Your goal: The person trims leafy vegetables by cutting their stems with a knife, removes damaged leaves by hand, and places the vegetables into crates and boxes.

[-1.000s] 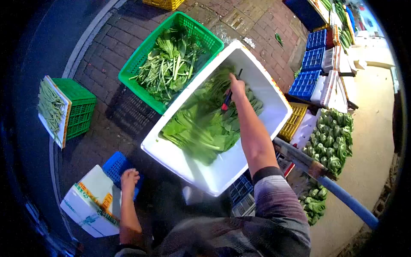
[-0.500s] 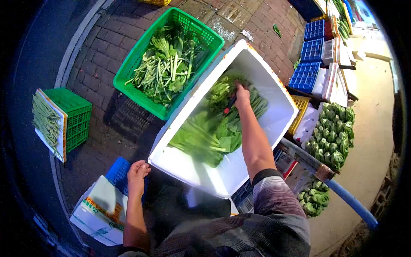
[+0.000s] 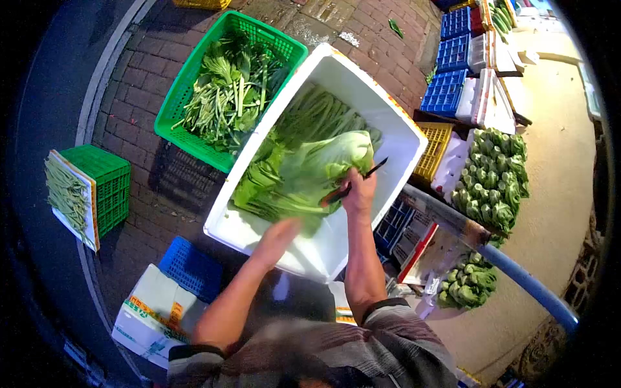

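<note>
In the white foam box (image 3: 396,123), my right hand (image 3: 359,194) is closed round what looks like a small knife (image 3: 377,168) with a dark tip and a red-and-black end. Against its fingers lies a large head of leafy greens (image 3: 323,158), its pale stem end up and right, its leaves trailing down and left. My left hand (image 3: 279,240) is at the box's near side, by the leaf tips. It is smeared by motion, so its finger pose and any contact are unclear. More loose greens (image 3: 259,174) lie beneath and behind the head.
A green crate (image 3: 169,119) of trimmed greens stands left of the box. Farther left, long beans (image 3: 68,194) lie on a tilted tray against another crate. A blue-grey pole (image 3: 530,284) crosses at right, near stacked leafy heads (image 3: 491,181) and blue crates (image 3: 446,90).
My right hand has drawn back toward me, and a large leafy head now lies at it. My left hand has moved from outside the box to the leaves. The view has shifted slightly.
</note>
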Available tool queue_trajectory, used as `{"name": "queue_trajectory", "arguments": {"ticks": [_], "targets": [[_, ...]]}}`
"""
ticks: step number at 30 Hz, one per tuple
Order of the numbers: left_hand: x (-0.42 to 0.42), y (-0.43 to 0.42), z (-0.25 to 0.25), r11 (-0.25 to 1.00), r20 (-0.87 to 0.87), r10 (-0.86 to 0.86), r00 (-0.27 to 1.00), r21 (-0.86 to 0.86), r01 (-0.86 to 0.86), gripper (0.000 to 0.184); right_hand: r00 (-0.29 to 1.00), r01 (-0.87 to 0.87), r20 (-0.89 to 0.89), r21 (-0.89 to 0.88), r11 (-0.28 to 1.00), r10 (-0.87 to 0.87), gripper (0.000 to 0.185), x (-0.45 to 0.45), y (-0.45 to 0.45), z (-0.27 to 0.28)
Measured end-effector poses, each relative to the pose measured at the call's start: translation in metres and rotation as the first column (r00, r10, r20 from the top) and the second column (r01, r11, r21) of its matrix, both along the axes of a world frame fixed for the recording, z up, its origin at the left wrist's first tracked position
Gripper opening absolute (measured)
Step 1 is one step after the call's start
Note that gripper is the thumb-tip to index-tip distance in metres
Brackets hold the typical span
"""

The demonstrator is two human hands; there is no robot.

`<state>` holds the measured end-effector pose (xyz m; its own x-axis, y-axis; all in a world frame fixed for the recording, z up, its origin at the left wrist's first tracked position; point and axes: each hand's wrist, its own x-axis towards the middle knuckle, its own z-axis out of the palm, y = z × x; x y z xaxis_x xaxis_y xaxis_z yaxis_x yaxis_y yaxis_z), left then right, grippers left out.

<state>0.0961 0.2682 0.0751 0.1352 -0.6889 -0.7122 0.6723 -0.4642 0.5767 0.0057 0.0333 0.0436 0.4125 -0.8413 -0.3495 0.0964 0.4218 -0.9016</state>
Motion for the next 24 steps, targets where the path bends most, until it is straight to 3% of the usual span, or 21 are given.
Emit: {"name": "queue_trajectory", "arguments": {"ticks": [2,3,4,5,7,9,10,11,13,14,16,17,19,23,24], "targets": [[-0.026,-0.035,-0.015,0.996,-0.173,0.087,0.981,0.004,-0.087,0.072,0.993,-0.114,-0.059,-0.188,0.976,0.105,0.063,-0.020,0.017,0.031],[-0.029,-0.046,-0.011,0.952,-0.434,0.262,0.862,-0.033,-0.306,0.079,0.974,-0.218,-0.134,-0.313,0.924,0.184,0.070,-0.033,0.023,0.037],[-0.031,-0.055,-0.006,0.858,-0.662,0.382,0.645,-0.006,-0.514,0.086,0.949,-0.315,-0.113,-0.335,0.888,0.294,0.080,-0.034,0.033,0.062],[-0.031,-0.066,0.005,0.788,-0.733,0.341,0.589,-0.119,-0.604,0.084,0.906,-0.420,-0.172,-0.259,0.870,0.386,0.084,-0.050,0.041,0.070],[-0.025,-0.075,0.024,0.724,-0.717,0.306,0.626,-0.252,-0.643,0.084,0.787,-0.615,-0.375,-0.433,0.659,0.489,0.087,-0.060,0.046,0.088],[-0.027,-0.072,0.029,0.703,-0.740,0.328,0.587,-0.224,-0.675,0.083,0.684,-0.729,-0.522,-0.504,0.463,0.510,0.088,-0.069,0.047,0.104],[-0.033,-0.066,0.033,0.697,-0.754,0.338,0.564,-0.202,-0.688,0.083,0.661,-0.751,-0.549,-0.488,0.445,0.512,0.088,-0.076,0.048,0.109],[-0.036,-0.060,0.022,0.663,-0.876,0.328,0.354,-0.054,-0.746,0.072,0.660,-0.751,-0.552,-0.463,0.471,0.510,0.083,-0.085,0.052,0.113],[-0.040,-0.048,0.018,0.687,-0.813,0.451,0.368,0.054,-0.724,0.070,0.659,-0.748,-0.556,-0.411,0.521,0.508,0.074,-0.103,0.060,0.122],[-0.039,-0.042,0.018,0.708,-0.734,0.471,0.488,-0.015,-0.706,0.069,0.643,-0.756,-0.557,-0.347,0.556,0.526,0.070,-0.126,0.062,0.111],[-0.034,-0.034,0.025,0.747,-0.528,0.496,0.689,-0.145,-0.648,0.067,0.708,-0.642,-0.433,-0.068,0.764,0.557,0.056,-0.153,0.073,0.121],[-0.034,-0.031,0.030,0.760,-0.463,0.504,0.729,-0.162,-0.629,0.066,0.790,-0.491,-0.319,0.184,0.851,0.525,0.049,-0.166,0.081,0.131],[-0.033,-0.024,0.042,0.794,-0.328,0.503,0.800,-0.190,-0.578,0.064,0.764,-0.442,-0.234,0.489,0.752,0.601,0.041,-0.203,0.088,0.132],[-0.035,-0.011,0.046,0.804,-0.429,0.479,0.766,-0.136,-0.579,0.066,0.901,-0.296,-0.017,0.707,0.643,0.433,0.047,-0.249,0.129,0.139],[-0.036,-0.008,0.045,0.817,-0.409,0.510,0.757,-0.046,-0.575,0.067,0.914,-0.251,-0.062,0.690,0.678,0.401,0.046,-0.254,0.138,0.138]]}}
